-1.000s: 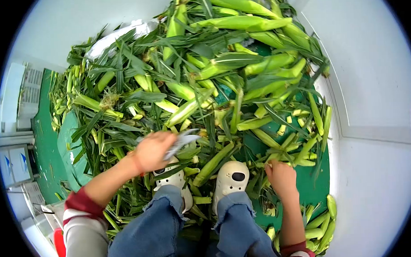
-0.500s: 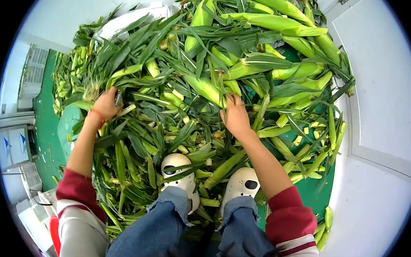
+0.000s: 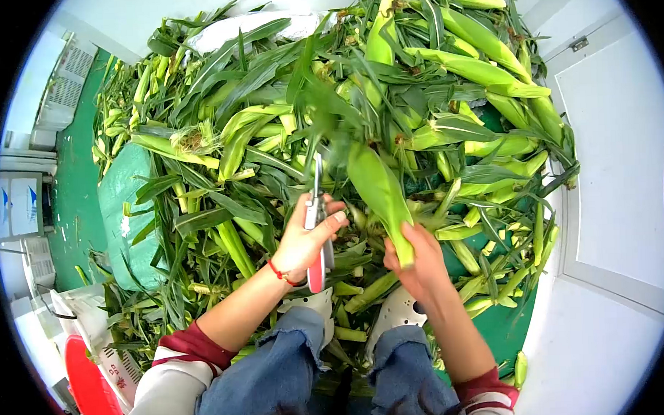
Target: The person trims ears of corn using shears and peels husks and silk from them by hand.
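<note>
My left hand point(image 3: 307, 234), with a red string at the wrist, is wrapped round a pruning tool point(image 3: 319, 244) with a metal blade and a red and grey handle. The blade points up and away from me. My right hand point(image 3: 419, 259) grips the lower end of a green corn ear point(image 3: 379, 187) in its husk. That ear slants up to the left, its leafy top blurred, close to the right of the blade. Beneath both hands lie loose husks and leaves point(image 3: 237, 211).
Unhusked corn ears point(image 3: 479, 34) are heaped at the back right. A green sack point(image 3: 131, 222) bulges at the left, near a red basin point(image 3: 89, 380). White panels point(image 3: 615, 161) stand at the right. Two white shoes point(image 3: 394, 315) rest among the husks.
My left hand has moved right, toward the middle, with the tool now plainly visible. My right hand has come nearer to me and now holds an ear lifted off the pile. The view has shifted slightly.
</note>
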